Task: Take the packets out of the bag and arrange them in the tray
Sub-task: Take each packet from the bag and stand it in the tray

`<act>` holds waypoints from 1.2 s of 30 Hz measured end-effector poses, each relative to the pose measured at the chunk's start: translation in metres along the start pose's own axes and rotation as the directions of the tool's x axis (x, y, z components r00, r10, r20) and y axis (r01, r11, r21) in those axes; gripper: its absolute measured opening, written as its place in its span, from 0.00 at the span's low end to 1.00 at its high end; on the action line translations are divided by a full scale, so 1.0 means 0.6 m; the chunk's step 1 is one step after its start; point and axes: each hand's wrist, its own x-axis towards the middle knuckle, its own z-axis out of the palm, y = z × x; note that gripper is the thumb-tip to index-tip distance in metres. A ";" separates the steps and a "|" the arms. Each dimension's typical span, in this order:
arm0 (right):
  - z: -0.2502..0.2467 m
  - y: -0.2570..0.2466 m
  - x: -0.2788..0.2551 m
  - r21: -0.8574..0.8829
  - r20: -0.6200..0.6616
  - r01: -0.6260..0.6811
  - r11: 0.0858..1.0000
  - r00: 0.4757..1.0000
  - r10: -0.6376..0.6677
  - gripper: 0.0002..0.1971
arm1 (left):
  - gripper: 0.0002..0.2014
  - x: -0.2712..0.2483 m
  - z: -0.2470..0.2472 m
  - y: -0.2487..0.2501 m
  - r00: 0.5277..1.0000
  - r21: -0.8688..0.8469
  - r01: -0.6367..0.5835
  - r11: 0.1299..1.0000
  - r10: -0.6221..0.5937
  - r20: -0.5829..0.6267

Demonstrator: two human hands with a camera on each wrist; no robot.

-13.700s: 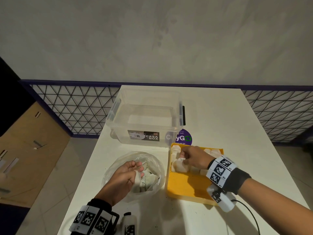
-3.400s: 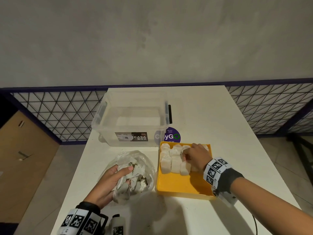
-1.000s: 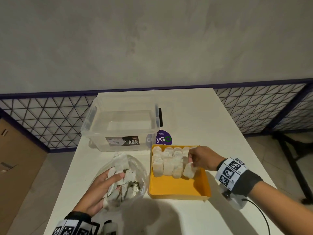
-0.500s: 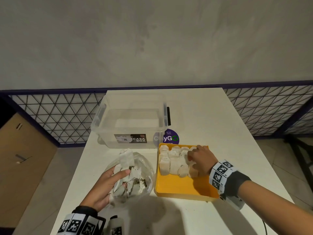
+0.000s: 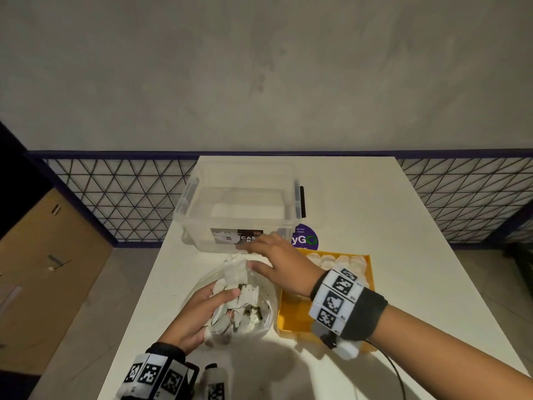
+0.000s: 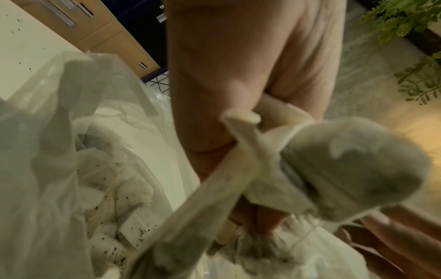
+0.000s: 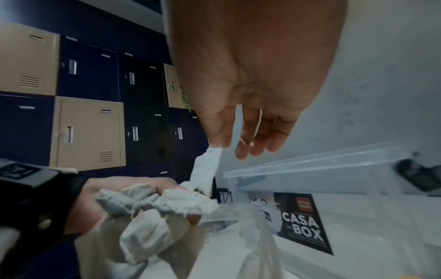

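Left hand (image 5: 199,310) clutching a bunch of packets (image 5: 230,304) in the clear bag (image 5: 265,319), beside the left edge of the yellow tray (image 5: 291,321). Right hand (image 5: 277,264) above the bag, fingers spread, thumb touching one raised packet (image 5: 236,272). More packets in rows (image 5: 337,259) at the tray's far edge.

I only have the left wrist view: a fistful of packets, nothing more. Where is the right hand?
Observer: The right hand is above the bag. Its thumb touches an upright packet, fingers not closed.
Operator: Room left in the tray?
Observer: Yes. The packets fill the far end of the tray; the near part shows bare orange.
Operator: Anything behind the bag?
Observer: A clear box, apart from it.
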 end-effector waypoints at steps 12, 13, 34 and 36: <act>-0.013 -0.007 0.039 0.398 -0.042 -0.093 0.913 0.992 0.119 0.07 | 0.20 -0.002 -0.011 0.002 1.000 -0.030 0.005 1.000 -0.005 -0.010; -0.014 -0.005 0.038 0.395 -0.039 -0.105 0.913 0.991 0.130 0.07 | 0.20 -0.002 -0.011 0.001 1.000 -0.036 0.006 0.999 -0.006 -0.008; -0.095 0.126 -0.092 0.210 -0.066 -0.326 0.922 0.936 0.345 0.06 | 0.19 0.009 -0.009 -0.002 1.000 0.013 0.006 1.000 -0.006 -0.002; -0.099 0.158 -0.120 0.068 -0.050 -0.407 0.911 0.910 0.411 0.08 | 0.17 0.010 -0.008 -0.002 1.000 0.020 0.007 1.000 -0.006 -0.005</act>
